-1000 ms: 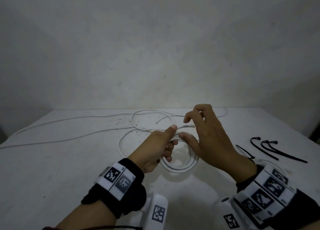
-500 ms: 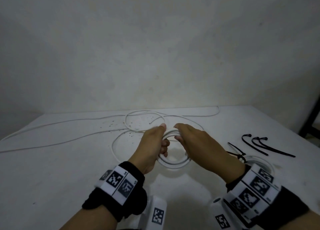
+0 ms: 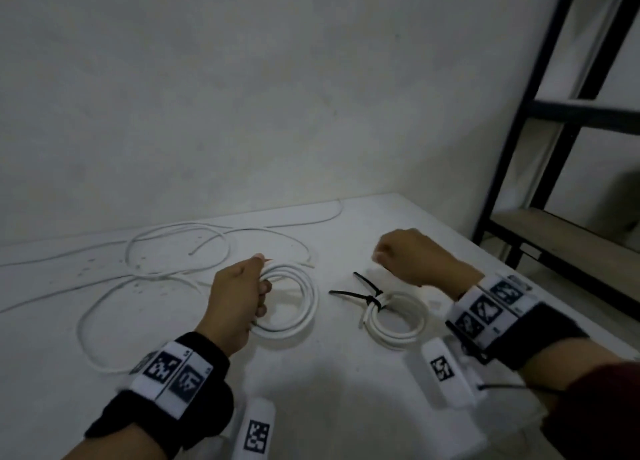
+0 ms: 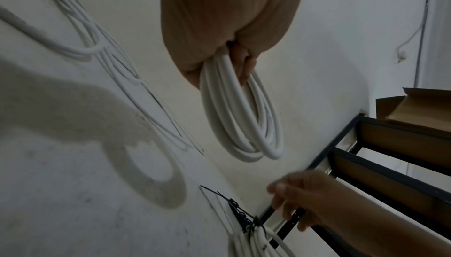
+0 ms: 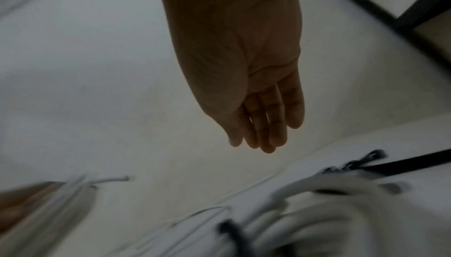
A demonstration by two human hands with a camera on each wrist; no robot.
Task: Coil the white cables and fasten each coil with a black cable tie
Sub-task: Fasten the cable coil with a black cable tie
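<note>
**Left hand holds fresh coil, right hand free over the table**

We see the left hand (image 3: 239, 300) with fingers and thumb curled round one side of a white cable coil (image 3: 294, 307); the rest of the coil hangs out to the right of the fist, several loops stacked together. In the left wrist view the coil (image 4: 241, 118) dangles from the fist above the table and throws a ring shadow on it. No tie on this coil that we can see.

The right hand (image 3: 412, 255) is off to the right above the table (image 3: 311, 390), holding nothing. Head view shows it knuckles-up with fingers bent under; right wrist view shows the fingers (image 5: 270, 118) fairly straight and together, blurred. We call it released.

Just near of the right hand lies a second, finished coil (image 3: 398, 321) flat on the table, bound at its left side by a black cable tie (image 3: 367, 297) with tails sticking out to the left. It sits apart from the held coil.

Loose white cable (image 3: 180, 248) sprawls in big loops over the table's left and far side. A black shelf frame (image 3: 519, 148) stands right of the table, a cardboard box (image 4: 415, 106) on it.
</note>
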